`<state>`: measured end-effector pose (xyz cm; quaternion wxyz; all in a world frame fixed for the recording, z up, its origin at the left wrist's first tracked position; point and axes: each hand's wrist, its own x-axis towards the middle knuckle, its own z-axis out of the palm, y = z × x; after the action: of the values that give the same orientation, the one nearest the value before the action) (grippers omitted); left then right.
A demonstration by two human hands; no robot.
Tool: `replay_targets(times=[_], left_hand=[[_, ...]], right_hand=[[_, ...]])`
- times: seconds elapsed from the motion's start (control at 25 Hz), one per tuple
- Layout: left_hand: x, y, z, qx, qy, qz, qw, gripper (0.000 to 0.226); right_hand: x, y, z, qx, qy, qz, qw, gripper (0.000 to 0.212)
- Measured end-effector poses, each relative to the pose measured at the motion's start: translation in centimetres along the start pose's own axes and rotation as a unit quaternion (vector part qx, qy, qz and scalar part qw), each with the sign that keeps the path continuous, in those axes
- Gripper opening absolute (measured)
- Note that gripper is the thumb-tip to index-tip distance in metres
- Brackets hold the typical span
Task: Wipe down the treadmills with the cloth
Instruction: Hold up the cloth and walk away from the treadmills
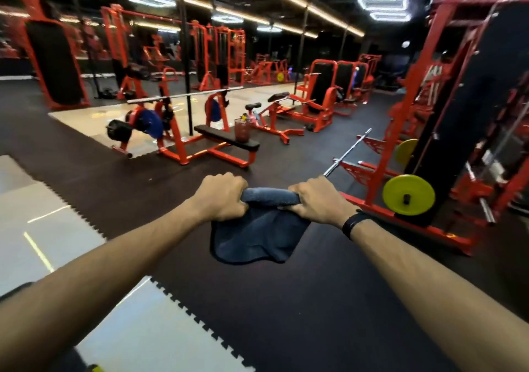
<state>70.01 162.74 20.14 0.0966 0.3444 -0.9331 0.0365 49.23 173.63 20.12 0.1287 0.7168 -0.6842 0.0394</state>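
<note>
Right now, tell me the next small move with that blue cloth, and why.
Probably keep walking to find a treadmill: both the left hand and right hand grip the blue terry cloth in mid-air, and only red weight machines show.

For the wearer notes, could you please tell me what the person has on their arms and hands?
Both forearms are bare, with no sleeves in view. The left hand wears nothing. The right hand has no glove or ring that shows; a black band circles its wrist.
</note>
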Motion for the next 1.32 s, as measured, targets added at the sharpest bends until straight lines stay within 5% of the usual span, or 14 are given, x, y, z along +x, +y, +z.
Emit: replay_targets(times=[0.32, 0.6, 0.72, 0.84, 1.0, 1.16, 1.32], left_hand=[[22.9, 2.5, 9.3, 0.007, 0.043, 0.057, 0.997, 0.026], [53.4, 8.8, 25.7, 0.030, 0.156, 0.097, 0.983, 0.025], [64.6, 8.6, 31.0, 0.037, 0.121, 0.084, 0.988, 0.030], [77.0, 5.4, 31.3, 0.022, 0.074, 0.064, 0.995, 0.025], [93.5, 1.1, 32.8, -0.032, 0.147, 0.057, 0.987, 0.014], [108.7, -1.5, 36.3, -0.024, 0.120, 0.061, 0.991, 0.019], [121.4, -3.0, 35.9, -0.041, 0.128, 0.070, 0.988, 0.015]], right_hand=[[10.4, 19.5, 8.5, -0.034, -0.015, 0.035, 0.999, 0.033], [21.5, 47.7, 23.9, -0.123, 0.063, 0.015, 0.990, 0.054], [29.0, 57.3, 29.4, -0.121, 0.039, 0.010, 0.992, 0.052], [39.2, 64.7, 31.4, -0.107, -0.002, 0.023, 0.994, 0.042], [52.4, 76.1, 35.3, -0.096, 0.093, 0.010, 0.991, 0.046], [63.8, 87.0, 39.1, -0.106, 0.064, 0.010, 0.992, 0.061], [72.7, 96.2, 40.1, -0.038, 0.077, 0.047, 0.995, 0.037]])
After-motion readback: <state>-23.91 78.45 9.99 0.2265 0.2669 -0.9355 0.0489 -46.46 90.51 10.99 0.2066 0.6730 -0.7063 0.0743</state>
